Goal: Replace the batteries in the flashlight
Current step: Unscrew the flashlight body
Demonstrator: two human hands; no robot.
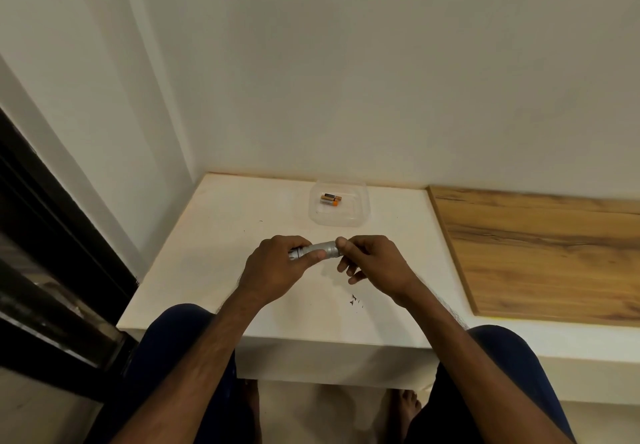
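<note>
A small silver flashlight (323, 248) lies level between my two hands, just above the white table (214, 270). My left hand (277, 265) wraps its left half, thumb along the barrel. My right hand (372, 260) pinches its right end with thumb and forefinger, the other fingers spread below. That end is hidden by my fingers. Farther back stands a clear plastic container (360, 215) holding two black-and-orange batteries (330, 199) lying side by side.
The white table sits in a corner, walls behind and to the left. A wooden board (547, 253) lies on the surface to the right. A dark frame (52, 253) runs along the left. A few small dark marks (356, 300) spot the table near my right wrist.
</note>
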